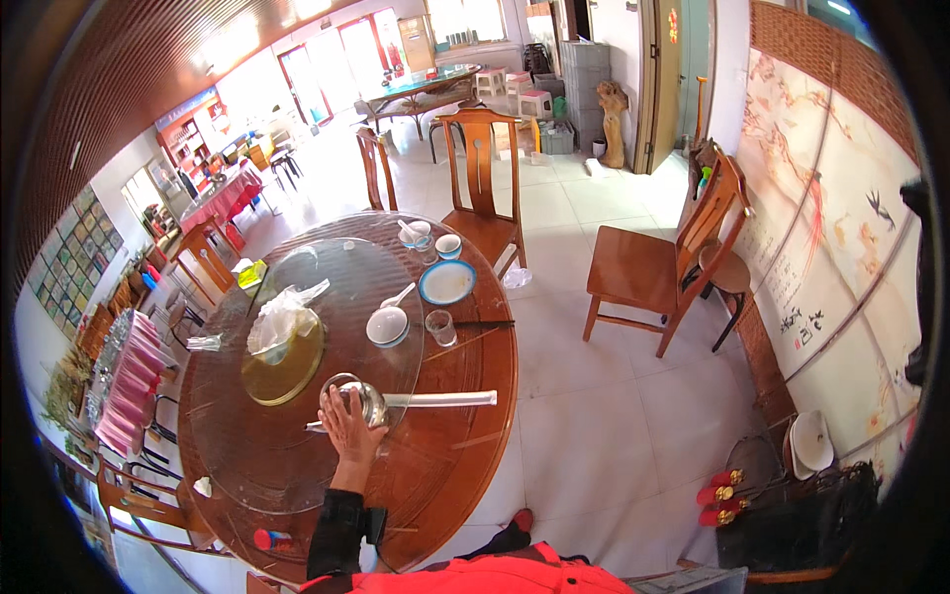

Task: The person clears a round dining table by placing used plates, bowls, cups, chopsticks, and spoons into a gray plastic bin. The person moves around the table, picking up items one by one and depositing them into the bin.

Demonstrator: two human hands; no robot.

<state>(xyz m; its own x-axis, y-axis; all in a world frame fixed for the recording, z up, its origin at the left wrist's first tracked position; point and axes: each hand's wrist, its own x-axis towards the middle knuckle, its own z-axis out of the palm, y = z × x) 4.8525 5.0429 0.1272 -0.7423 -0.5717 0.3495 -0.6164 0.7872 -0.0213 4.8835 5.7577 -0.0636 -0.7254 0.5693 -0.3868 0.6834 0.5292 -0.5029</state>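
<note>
My left hand (350, 431) reaches across the round wooden table and lies over a shiny metal teapot (372, 405), fingers across its handle side and thumb towards its body. The hand covers much of the pot. A spout-like tip pokes out left of the hand. Just right of the pot extends a long white strip (453, 399), perhaps wrapped chopsticks. Beyond it are a white bowl (387, 327) with a white spoon (398, 295), a clear glass (441, 328) and a blue-rimmed plate (447, 282). My right hand is out of view.
A glass turntable (297, 475) carries crumpled clear plastic (286, 327) on a gold-coloured disc (293, 386). More bowls (448, 246) stand at the far edge. A red-capped container (272, 540) lies near my sleeve. Wooden chairs (634, 271) stand beyond and to the right.
</note>
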